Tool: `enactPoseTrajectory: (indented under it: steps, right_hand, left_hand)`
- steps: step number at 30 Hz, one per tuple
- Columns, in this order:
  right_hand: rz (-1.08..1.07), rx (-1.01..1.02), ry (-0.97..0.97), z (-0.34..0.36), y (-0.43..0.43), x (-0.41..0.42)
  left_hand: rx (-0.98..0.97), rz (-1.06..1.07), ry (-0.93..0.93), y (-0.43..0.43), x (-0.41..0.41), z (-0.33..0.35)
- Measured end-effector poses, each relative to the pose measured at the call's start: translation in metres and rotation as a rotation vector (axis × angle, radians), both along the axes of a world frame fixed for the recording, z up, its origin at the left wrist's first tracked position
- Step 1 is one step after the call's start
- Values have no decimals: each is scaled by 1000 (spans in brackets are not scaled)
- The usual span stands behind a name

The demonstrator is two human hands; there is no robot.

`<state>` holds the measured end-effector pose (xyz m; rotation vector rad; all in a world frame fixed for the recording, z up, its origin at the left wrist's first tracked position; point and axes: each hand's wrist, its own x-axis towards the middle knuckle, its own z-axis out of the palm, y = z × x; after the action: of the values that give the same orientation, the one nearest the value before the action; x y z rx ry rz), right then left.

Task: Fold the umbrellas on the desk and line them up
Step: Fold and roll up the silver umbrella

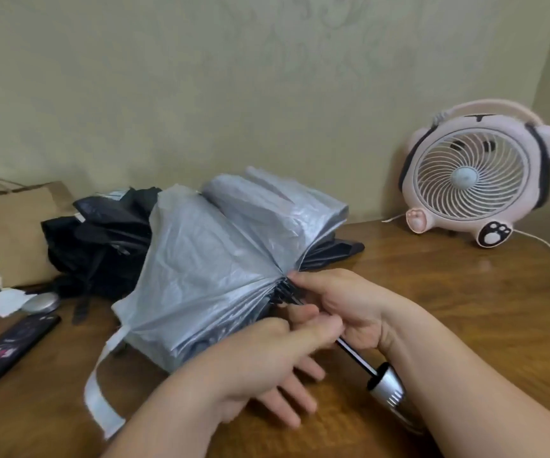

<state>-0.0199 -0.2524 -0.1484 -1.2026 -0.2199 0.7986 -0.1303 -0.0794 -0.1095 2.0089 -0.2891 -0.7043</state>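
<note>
Your right hand (343, 309) is curled round the thin black pole of the silver umbrella (220, 259), right where the ribs bunch up. Your left hand (260, 355) pinches the same spot with its thumb and first finger, and its other fingers stick out loose. The umbrella lies half folded in the middle of the desk (465, 292), with its shiny handle (387, 386) pointing to 5 o'clock. A crumpled black umbrella (101, 239) lies against it at 9 o'clock. A pink fan (475, 180) stands at 2 o'clock.
</note>
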Motion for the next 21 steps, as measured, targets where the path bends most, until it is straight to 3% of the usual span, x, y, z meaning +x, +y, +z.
enactPoseTrajectory:
  steps: [1, 3, 6, 8, 11, 13, 18, 21]
  right_hand:
    - [8, 4, 15, 2, -4, 2]
    - [30, -12, 47, 6, -7, 4]
    - [70, -19, 56, 6, -13, 6]
    - [109, -31, 40, 5, -11, 4]
    - [179, -61, 3, 4, -9, 0]
    - [234, -74, -30, 5, -11, -3]
    - [316, -144, -120, 8, -18, -2]
    - [336, -328, -290, 15, -22, -3]
  left_hand:
    - [137, -86, -167, 4, -7, 5]
    - [408, -47, -582, 15, -14, 28]
    - [325, 57, -1190, 34, -2, 76]
    - [574, -188, -1400, 43, 34, 101]
    - [1115, -446, -1013, 38, 88, 109]
    - [1316, -574, -885, 34, 107, 95]
    - [1335, -539, -881, 27, 116, 64]
    - [1317, -574, -824, 17, 118, 56]
